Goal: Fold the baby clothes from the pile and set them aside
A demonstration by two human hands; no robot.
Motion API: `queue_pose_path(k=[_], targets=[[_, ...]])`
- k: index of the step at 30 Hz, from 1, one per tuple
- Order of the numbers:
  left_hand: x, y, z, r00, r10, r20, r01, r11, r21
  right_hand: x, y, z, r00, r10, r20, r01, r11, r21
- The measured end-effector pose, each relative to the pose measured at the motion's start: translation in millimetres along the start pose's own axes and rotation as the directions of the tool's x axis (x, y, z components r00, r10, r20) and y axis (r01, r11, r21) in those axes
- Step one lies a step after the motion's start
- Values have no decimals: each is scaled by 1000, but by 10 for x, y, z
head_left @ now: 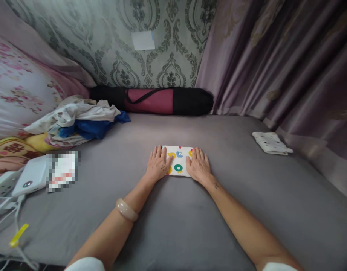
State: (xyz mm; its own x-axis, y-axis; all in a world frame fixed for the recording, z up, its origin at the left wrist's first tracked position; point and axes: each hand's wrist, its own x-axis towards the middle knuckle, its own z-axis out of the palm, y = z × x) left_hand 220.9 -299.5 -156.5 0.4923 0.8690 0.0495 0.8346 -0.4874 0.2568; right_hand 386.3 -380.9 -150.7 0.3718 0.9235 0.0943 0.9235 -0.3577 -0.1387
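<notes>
A folded white cloth (179, 160) printed with colourful shapes lies flat on the grey bed sheet, straight ahead of me. My left hand (158, 163) rests palm down over its left edge, fingers stretched forward. Over the right edge lies my right hand (199, 164), also flat with the fingers out. Both thumbs point inward across the printed face. Neither hand grips the cloth; they press or rest on it. A pale bangle (126, 210) circles my left forearm.
A second folded white cloth (272, 143) lies at the right near the curtain (246, 64). A black and maroon long bag (150, 101) lies along the wall. Left are crumpled clothes (88, 120), a power bank (33, 175), a power strip (5, 184) and cables (17, 214).
</notes>
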Motion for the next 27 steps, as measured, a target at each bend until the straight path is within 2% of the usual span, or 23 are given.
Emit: queue_pose_path(k=[3, 6, 10, 13, 19, 23, 25, 27], targets=[[58, -42, -44, 999, 2, 41, 2, 995, -95, 3, 66, -34, 1000, 6, 27, -6, 1000, 15], [91, -156, -157, 995, -28, 97, 54, 960, -274, 28, 118, -132, 998, -8, 59, 6, 999, 33], [-15, -356, -268, 995, -33, 98, 73, 894, -443, 60, 76, -298, 994, -110, 18, 110, 994, 29], [-138, -450, -245, 997, -41, 58, 63, 893, -446, 47, -11, -302, 985, -170, 41, 169, 985, 31], [-215, -531, -163, 998, -56, -29, 41, 927, -374, 14, -34, -111, 983, -137, 123, 141, 990, -19], [-207, -580, -152, 995, -54, -78, 30, 961, -273, 53, -51, -187, 974, -131, 184, 138, 990, -28], [-220, -587, -156, 995, -44, -86, 24, 974, -226, 77, -130, -254, 977, -146, 154, 152, 988, -27], [-241, -581, -166, 997, -33, -74, 18, 981, -193, 88, -248, -287, 977, -201, 72, 203, 979, -14]])
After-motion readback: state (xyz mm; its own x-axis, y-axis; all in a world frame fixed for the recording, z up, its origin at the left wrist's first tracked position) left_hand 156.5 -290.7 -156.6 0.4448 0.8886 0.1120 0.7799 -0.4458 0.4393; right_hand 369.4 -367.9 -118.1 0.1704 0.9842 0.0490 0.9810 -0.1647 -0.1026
